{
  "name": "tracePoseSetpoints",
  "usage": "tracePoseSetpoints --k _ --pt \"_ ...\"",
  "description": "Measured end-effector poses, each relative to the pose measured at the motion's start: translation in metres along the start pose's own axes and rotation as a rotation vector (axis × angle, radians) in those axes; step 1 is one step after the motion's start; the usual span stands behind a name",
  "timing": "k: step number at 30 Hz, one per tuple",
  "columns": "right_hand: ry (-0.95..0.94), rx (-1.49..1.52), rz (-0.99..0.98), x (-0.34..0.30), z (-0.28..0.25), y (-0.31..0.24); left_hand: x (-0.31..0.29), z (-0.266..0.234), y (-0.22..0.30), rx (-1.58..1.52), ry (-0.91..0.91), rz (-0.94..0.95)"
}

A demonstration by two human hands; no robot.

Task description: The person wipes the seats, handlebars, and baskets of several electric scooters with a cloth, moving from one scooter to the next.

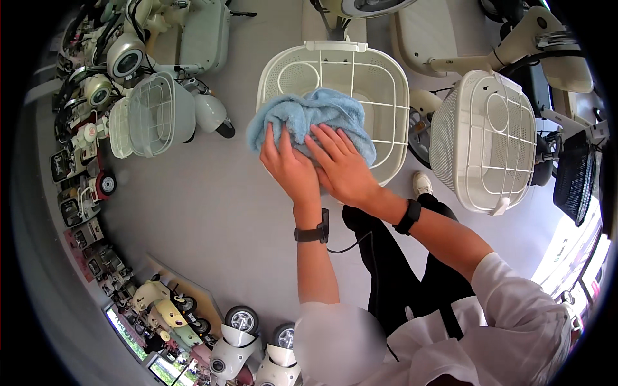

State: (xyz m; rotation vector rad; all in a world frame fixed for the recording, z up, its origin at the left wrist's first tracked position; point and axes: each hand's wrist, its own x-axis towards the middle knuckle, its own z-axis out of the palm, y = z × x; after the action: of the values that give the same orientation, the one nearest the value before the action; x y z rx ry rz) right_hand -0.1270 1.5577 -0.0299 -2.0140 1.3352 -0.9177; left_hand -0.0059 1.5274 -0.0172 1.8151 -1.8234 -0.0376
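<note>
A light blue towel [302, 116], bunched into thick folds, lies across the near left part of a cream basket [400, 96] with a white wire-grid lid. My left hand [288, 168] grips the towel's near side, its fingers pressed into the folds. Beside it, my right hand [347, 170] holds the same towel, fingers stretched over its top. The two hands touch near the thumbs. Cloth and hands hide the near left part of the lid, and the cloth's underside is out of sight.
To the right stands another cream basket [444, 148] with a wire lid, then a black basket [571, 180]. A basketed scooter [129, 55] is at the left. More scooters [232, 350] stand at the lower left. My shoe [421, 183] rests on the grey floor [193, 212].
</note>
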Motion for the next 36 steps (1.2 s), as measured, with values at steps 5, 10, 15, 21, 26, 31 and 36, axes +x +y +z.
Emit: tracePoseSetpoints --k 5,10,15,21,26,31,36 --pt "0.032 -0.066 -0.028 0.049 0.018 -0.009 0.056 0.002 -0.034 -0.189 -0.076 -0.03" --pt "-0.019 -0.299 -0.133 0.118 0.029 -0.021 0.101 0.019 -0.092 -0.567 -0.154 -0.199" --pt "-0.165 -0.455 -0.282 0.184 0.07 -0.012 0.11 0.086 -0.162 -0.921 -0.335 -0.46" --pt "-0.648 -0.826 -0.117 0.223 0.066 0.018 0.104 0.143 -0.15 -1.043 -0.375 -0.371" --pt "-0.973 -1.015 0.059 0.24 0.099 0.011 0.095 0.167 -0.167 -1.1 -0.386 -0.326" --pt "-1.381 -1.145 -0.046 0.207 0.15 -0.037 0.028 0.132 -0.209 -0.981 -0.285 -0.394" --pt "-1.369 -1.204 -0.408 0.14 0.135 -0.063 -0.042 0.078 -0.167 -0.941 -0.264 -0.457"
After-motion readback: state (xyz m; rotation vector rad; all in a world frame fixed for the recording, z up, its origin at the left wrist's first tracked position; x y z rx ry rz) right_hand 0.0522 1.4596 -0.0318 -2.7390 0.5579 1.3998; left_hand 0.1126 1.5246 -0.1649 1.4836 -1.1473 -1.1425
